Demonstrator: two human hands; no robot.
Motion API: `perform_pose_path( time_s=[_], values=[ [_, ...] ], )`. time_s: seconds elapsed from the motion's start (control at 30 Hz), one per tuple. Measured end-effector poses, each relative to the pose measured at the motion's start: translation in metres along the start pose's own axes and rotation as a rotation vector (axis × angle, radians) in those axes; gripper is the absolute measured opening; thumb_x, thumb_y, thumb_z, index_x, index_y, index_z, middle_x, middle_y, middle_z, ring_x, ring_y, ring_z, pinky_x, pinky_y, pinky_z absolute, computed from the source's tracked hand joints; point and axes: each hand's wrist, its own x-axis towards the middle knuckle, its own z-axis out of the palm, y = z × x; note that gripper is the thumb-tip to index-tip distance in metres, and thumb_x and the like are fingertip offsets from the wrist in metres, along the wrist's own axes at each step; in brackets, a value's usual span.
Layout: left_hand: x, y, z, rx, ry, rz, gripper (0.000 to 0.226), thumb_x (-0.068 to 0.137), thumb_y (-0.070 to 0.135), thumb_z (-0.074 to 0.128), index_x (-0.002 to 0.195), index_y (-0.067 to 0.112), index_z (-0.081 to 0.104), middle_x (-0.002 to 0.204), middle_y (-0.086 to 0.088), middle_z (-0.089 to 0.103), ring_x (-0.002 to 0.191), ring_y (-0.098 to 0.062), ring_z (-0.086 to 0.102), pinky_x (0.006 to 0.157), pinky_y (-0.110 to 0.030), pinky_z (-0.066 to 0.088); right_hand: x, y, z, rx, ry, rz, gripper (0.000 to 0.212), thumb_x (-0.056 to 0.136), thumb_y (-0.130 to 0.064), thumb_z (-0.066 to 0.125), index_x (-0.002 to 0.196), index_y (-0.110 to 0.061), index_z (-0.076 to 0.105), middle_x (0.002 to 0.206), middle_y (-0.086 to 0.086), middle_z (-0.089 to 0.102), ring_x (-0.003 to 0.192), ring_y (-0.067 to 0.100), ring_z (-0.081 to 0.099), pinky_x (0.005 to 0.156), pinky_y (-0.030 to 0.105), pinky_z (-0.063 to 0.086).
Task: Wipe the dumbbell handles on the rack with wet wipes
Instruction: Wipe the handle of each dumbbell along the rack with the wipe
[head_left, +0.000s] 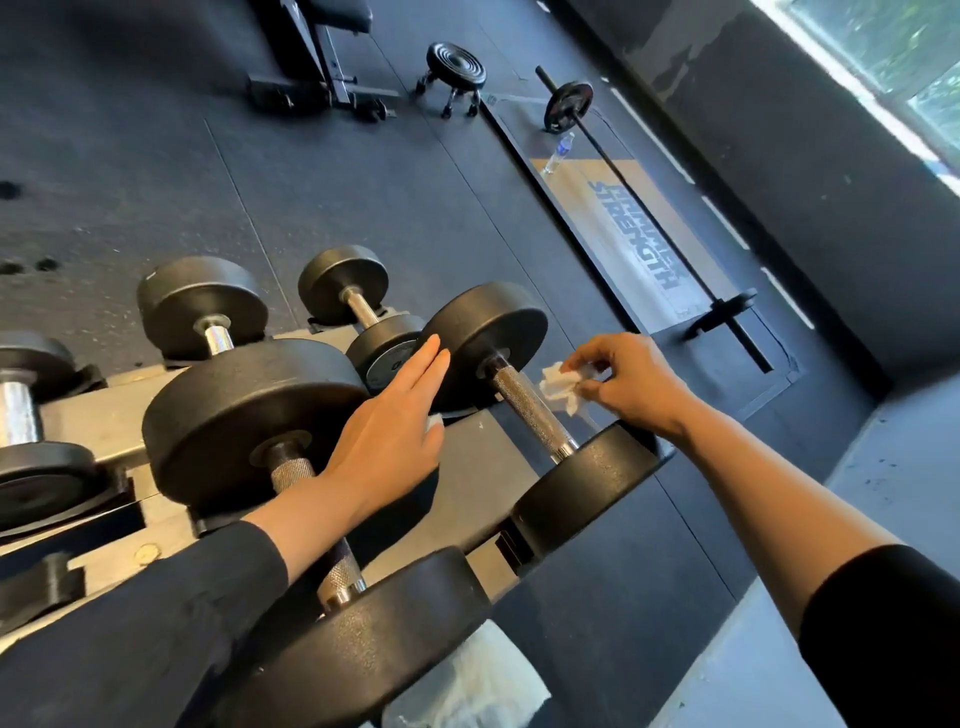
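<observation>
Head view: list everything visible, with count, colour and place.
dumbbells: at least four, black heads, metal handles, on the rack
rack: one, beige, lower left
wet wipe: one, white, beside the rightmost handle
barbell: one, black, on the platform
water bottle: one, clear, by the barbell
stool: one, black, far floor
bench: one, black, top
left hand: flat against dumbbell heads
right hand: pinching the wipe

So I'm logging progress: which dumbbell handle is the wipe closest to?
The rightmost dumbbell's handle: the right hand pinches the wipe right beside it; the other handles lie farther left.
</observation>
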Motion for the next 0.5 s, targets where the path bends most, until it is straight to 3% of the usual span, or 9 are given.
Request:
perform_pose_path(
  time_s=[0.1,0.2,0.33,0.43,0.5],
  values=[
    [-0.002,0.010,-0.003,0.049,-0.017,-0.004,0.071,0.091,0.015,0.057,0.151,0.023,0.019,0.159,0.012,0.005,0.108,-0.016,0.060,0.093,-0.035,0.051,0.016,0.008,0.004,-0.015,-0.056,-0.123,0.022,0.081,-0.008,0.069,0.102,-0.014,0.071,0.095,-0.004,0.061,0.079,0.002,0.047,0.070,0.011,0.036],
    [0.002,0.018,-0.004,0.134,-0.042,-0.022,0.077,0.091,0.019,0.058,0.152,0.027,0.012,0.159,0.015,0.001,0.133,-0.015,0.041,0.106,-0.033,0.037,0.039,0.014,0.009,-0.015,-0.100,-0.251,0.023,0.082,-0.009,0.067,0.103,-0.017,0.071,0.096,-0.004,0.062,0.076,-0.001,0.046,0.066,0.008,0.032],
    [0.010,0.034,-0.011,0.298,-0.083,-0.132,0.081,0.093,0.025,0.057,0.152,0.030,0.003,0.159,0.014,0.001,0.145,-0.009,0.015,0.112,-0.025,0.019,0.059,0.018,0.020,0.050,-0.145,-0.431,0.026,0.083,-0.006,0.063,0.106,-0.016,0.070,0.106,0.000,0.066,0.093,0.008,0.054,0.086,0.021,0.044],
    [0.021,0.058,-0.004,0.299,-0.033,-0.225,0.080,0.093,0.025,0.057,0.153,0.029,0.003,0.159,0.013,0.001,0.145,-0.007,0.010,0.113,-0.024,0.015,0.067,0.027,0.030,0.098,-0.170,-0.519,0.029,0.083,-0.005,0.061,0.109,-0.015,0.069,0.109,0.002,0.066,0.103,0.016,0.057,0.090,0.026,0.044],
    [0.032,0.079,0.010,0.241,0.025,-0.291,0.080,0.094,0.026,0.057,0.153,0.027,0.003,0.159,0.012,0.001,0.145,-0.006,0.007,0.114,-0.023,0.013,0.073,0.032,0.032,0.159,-0.185,-0.568,0.027,0.081,-0.003,0.061,0.102,-0.016,0.070,0.104,0.002,0.067,0.097,0.016,0.058,0.086,0.027,0.046]
  ],
)
